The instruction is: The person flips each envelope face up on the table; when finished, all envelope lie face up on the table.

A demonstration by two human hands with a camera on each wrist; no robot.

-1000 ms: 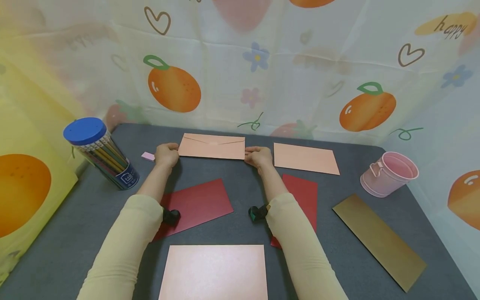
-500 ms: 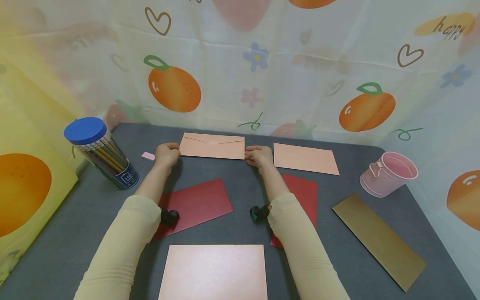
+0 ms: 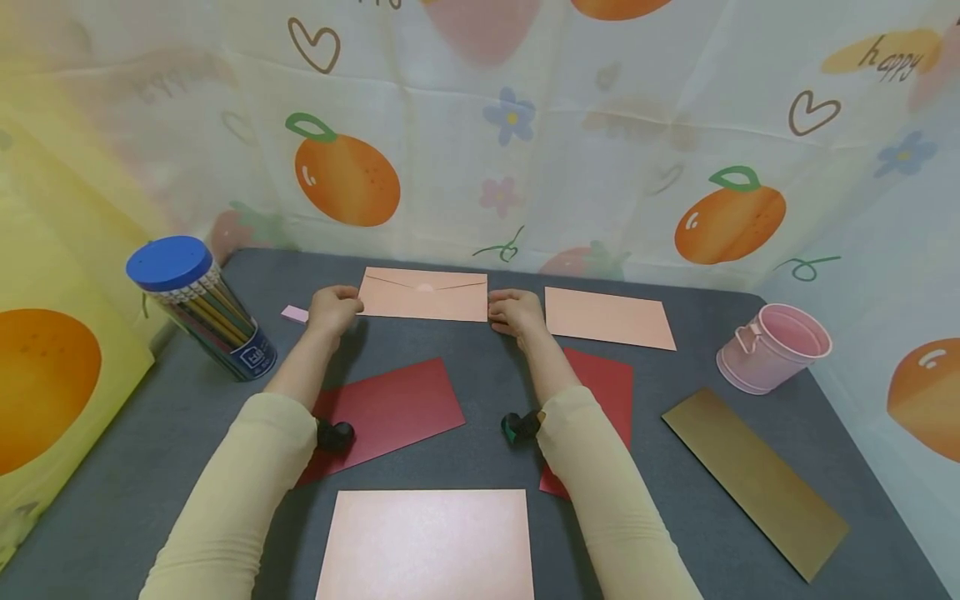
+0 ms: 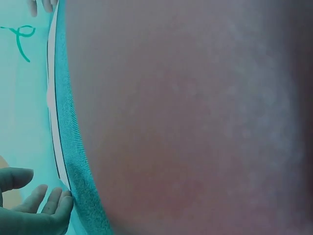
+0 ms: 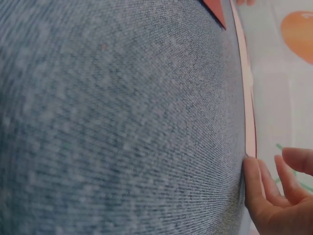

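Note:
A peach envelope (image 3: 423, 296) with its pointed flap side up lies at the back of the table. At its left end is my left hand (image 3: 332, 312); in the left wrist view that hand's thumb (image 4: 14, 179) stands apart from the fingers, whose tips are at the envelope's end. My right hand (image 3: 519, 315) is at the opposite end, fingertips touching or nearly touching the edge. Its thumb is raised clear of the envelope in the right wrist view. Neither hand curls round the paper.
Another peach envelope (image 3: 611, 317) lies to the right. Red envelopes (image 3: 405, 404) lie beneath the forearms, a pale pink one (image 3: 427, 542) in front, a gold one (image 3: 757, 483) at right. A blue-lidded pencil tub (image 3: 210, 308), pink eraser-like piece (image 3: 295, 314) and pink bucket (image 3: 772, 350) stand around.
The left hand's fingers have shifted very slightly right against the envelope's end. The envelope looks nearly unmoved, and the whole head view has drifted a little.

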